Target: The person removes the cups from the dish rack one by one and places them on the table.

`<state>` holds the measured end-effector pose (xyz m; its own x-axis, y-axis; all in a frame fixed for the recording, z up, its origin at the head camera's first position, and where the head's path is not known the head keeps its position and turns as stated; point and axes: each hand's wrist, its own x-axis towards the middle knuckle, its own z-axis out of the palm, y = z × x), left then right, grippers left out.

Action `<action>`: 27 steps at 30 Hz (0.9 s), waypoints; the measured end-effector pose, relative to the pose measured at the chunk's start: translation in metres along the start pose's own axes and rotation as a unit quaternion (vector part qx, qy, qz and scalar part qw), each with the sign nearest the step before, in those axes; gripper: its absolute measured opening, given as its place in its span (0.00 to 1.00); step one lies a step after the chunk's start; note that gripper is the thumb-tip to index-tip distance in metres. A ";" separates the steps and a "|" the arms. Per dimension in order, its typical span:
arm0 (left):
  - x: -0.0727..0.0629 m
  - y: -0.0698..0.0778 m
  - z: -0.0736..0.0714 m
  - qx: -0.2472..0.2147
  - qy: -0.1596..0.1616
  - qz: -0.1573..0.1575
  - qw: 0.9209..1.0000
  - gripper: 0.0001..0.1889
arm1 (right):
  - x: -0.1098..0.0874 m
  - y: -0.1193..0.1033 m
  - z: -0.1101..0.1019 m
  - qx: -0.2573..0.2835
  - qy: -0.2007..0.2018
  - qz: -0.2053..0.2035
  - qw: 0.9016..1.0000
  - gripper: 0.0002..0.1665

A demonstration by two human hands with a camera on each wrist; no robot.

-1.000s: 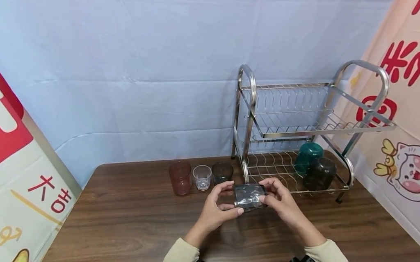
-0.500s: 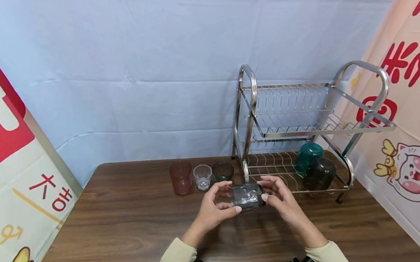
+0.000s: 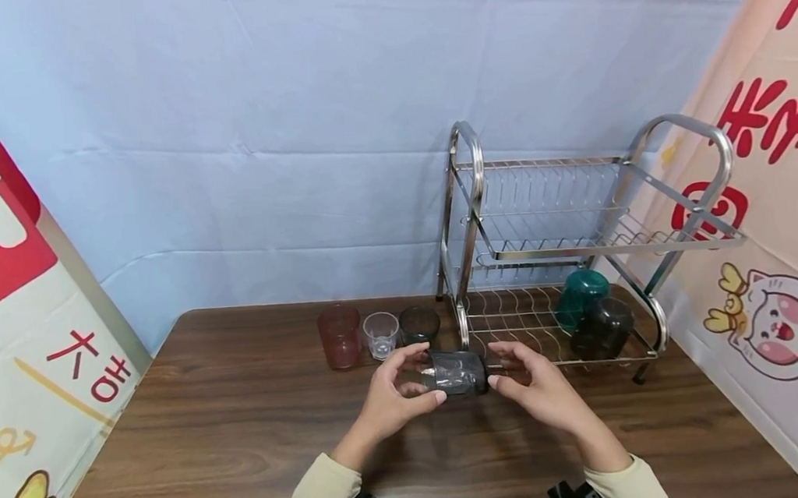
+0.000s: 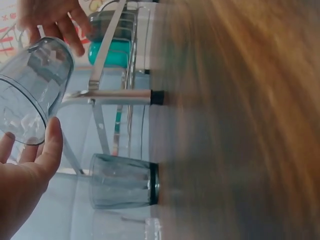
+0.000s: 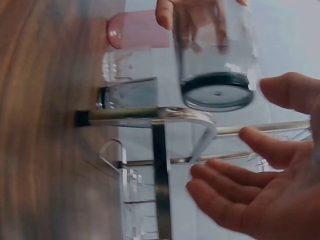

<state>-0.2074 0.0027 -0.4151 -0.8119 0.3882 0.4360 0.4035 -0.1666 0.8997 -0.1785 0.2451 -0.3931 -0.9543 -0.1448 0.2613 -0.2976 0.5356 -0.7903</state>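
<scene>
A smoky grey glass lies sideways in the air above the table, its mouth toward the left. My left hand grips it near the rim, thumb in front and fingers behind, as the left wrist view of the glass also shows. At the base end, my right hand has its fingers spread. In the right wrist view, a gap shows between the right fingers and the thick dark base of the glass.
A red glass, a small clear glass and a dark grey glass stand in a row behind the left hand. On the lower shelf of a two-tier metal dish rack, a teal glass and a dark glass sit upside down.
The held glass has shifted a little left with my left hand. My right hand, earlier holding the base end, has let go and its fingers have spread.
</scene>
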 end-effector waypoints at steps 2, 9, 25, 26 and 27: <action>0.000 0.003 -0.003 0.017 0.002 -0.004 1.000 0.32 | 0.000 -0.002 -0.002 -0.036 -0.003 -0.002 0.999 0.26; 0.002 0.003 -0.007 0.062 0.006 0.000 0.998 0.31 | 0.001 -0.008 -0.009 -0.149 -0.012 -0.015 0.989 0.27; 0.014 -0.034 -0.021 0.215 0.034 0.024 0.976 0.33 | 0.008 -0.009 -0.026 -0.254 -0.041 0.025 0.966 0.29; 0.015 -0.034 -0.021 0.228 0.036 0.021 0.973 0.33 | 0.009 -0.008 -0.027 -0.258 -0.040 0.025 0.965 0.29; 0.015 -0.034 -0.021 0.240 0.036 0.019 0.970 0.33 | 0.009 -0.007 -0.028 -0.264 -0.037 0.022 0.963 0.29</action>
<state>-0.2424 -0.0051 -0.4382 -0.8133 0.3232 0.4838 0.5689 0.2677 0.7776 -0.1845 0.2630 -0.3696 -0.9708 -0.1612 0.1774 -0.2210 0.8885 -0.4021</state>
